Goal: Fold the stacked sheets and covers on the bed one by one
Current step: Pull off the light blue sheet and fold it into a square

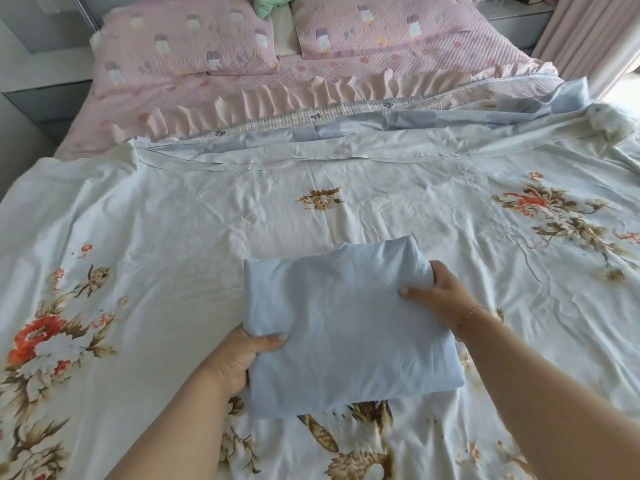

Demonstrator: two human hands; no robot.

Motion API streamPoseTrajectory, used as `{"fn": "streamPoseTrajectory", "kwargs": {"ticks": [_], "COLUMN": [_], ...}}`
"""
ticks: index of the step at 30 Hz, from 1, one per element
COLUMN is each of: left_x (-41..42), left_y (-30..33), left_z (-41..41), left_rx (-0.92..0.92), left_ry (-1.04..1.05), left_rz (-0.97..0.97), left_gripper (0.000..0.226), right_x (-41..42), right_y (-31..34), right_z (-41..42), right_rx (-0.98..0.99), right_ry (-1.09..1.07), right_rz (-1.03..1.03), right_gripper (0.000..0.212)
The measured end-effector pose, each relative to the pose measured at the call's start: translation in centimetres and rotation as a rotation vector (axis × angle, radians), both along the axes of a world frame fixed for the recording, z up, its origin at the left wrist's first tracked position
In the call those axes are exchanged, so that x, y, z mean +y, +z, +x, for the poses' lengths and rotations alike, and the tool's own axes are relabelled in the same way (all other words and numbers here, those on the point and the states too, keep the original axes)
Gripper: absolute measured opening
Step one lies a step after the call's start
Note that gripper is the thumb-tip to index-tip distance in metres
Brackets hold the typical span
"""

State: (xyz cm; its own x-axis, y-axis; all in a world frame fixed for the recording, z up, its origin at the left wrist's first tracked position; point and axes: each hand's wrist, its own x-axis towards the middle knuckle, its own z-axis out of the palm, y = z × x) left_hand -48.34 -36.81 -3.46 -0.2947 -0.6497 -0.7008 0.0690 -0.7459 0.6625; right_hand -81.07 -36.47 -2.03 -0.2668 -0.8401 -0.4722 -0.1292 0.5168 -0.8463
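Spread across the bed (pixel 79 133) lies a pale floral cover (pixel 207 220), wrinkled, reaching toward the pink pillows (pixel 180 46) at the head. On it, near the front edge, sits a folded light-blue sheet (pixel 346 327), a thick rectangular bundle. The left hand (pixel 239 358) grips its near-left edge, thumb on top and fingers curled underneath. The right hand (pixel 440 292) pinches the far-right corner, thumb pressed onto the cloth and fingers wrapped round the bunched edge. A thin bracelet (pixel 467 315) circles the right wrist. More pale bedding (pixel 450 112) lies crumpled beyond the cover, beside a pink ruffled spread (pixel 294 91) and a pink curtain (pixel 588 36).
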Motion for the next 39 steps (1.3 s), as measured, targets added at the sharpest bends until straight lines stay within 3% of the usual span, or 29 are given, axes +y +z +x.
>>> {"fn": "streamPoseTrajectory", "kwargs": {"ticks": [3,8,11,12,14,17,21,24,26,28,30,31,32,35,37,39], "left_x": [-0.6,-1.4,-1.5,-1.9,-2.9,-5.1,-7.1,-7.1,-6.4,-5.1,-3.8,-3.2,-2.9,-3.7,-5.2,-6.5], "left_y": [0.6,2.1,2.7,2.2,1.6,1.1,-0.5,-2.3,-2.7,-2.2,-1.9,-2.2,-2.8,-4.7,-6.2,-7.2], "left_z": [0.4,2.2,3.1,3.0,1.7,-0.7,-2.5,-3.2,-4.1,-5.2,-7.3,-8.3,-9.1,-9.5,-8.9,-8.2], "left_rx": [0.069,0.295,0.429,0.355,0.119,-0.065,-0.212,-0.556,-1.018,-1.353,-1.281,-1.189,-1.129,-1.245,-1.336,-1.374], "left_ry": [-0.071,-0.308,-0.379,-0.333,-0.226,-0.064,0.175,0.207,0.17,0.213,0.088,-0.099,-0.322,-0.78,-0.818,-0.73], "left_rz": [0.005,0.002,-0.027,-0.008,0.045,0.029,-0.07,-0.172,-0.3,-0.702,-1.269,-1.444,-1.498,-1.15,-0.853,-0.667], "left_gripper": [0.086,0.05,0.048,0.056,0.073,0.057,0.021,0.024,0.034,0.041,0.042,0.044,0.047,0.06,0.062,0.063], "right_x": [-1.2,-3.1,-4.2,-4.9,-6.5,-7.8,-7.7,-8.0,-7.1,-4.3,-0.4,1.3,2.4,0.8,-2.0,-4.5], "right_y": [0.3,3.7,4.4,3.5,1.4,-1.2,-1.7,-2.1,-1.7,-0.8,-0.9,-1.7,-2.9,-5.4,-6.4,-7.3], "right_z": [0.3,-0.3,-0.9,-1.1,-1.4,-1.7,-1.0,0.4,1.5,3.5,6.2,7.2,7.6,6.4,5.1,3.7], "right_rx": [-0.157,-0.395,-0.496,-0.435,-0.115,0.34,0.371,0.584,0.791,0.975,1.022,1.027,1.042,1.098,1.086,1.064], "right_ry": [-0.001,0.458,0.584,0.516,0.339,0.187,0.04,0.09,0.043,0.0,0.159,0.307,0.465,0.786,0.833,0.777], "right_rz": [0.013,0.333,0.417,0.439,0.438,0.305,0.002,0.005,0.004,-0.233,-0.524,-0.585,-0.571,-0.332,-0.202,-0.085], "right_gripper": [0.075,0.053,0.054,0.047,0.034,0.028,0.02,0.019,0.034,0.041,0.041,0.044,0.047,0.057,0.064,0.062]}}
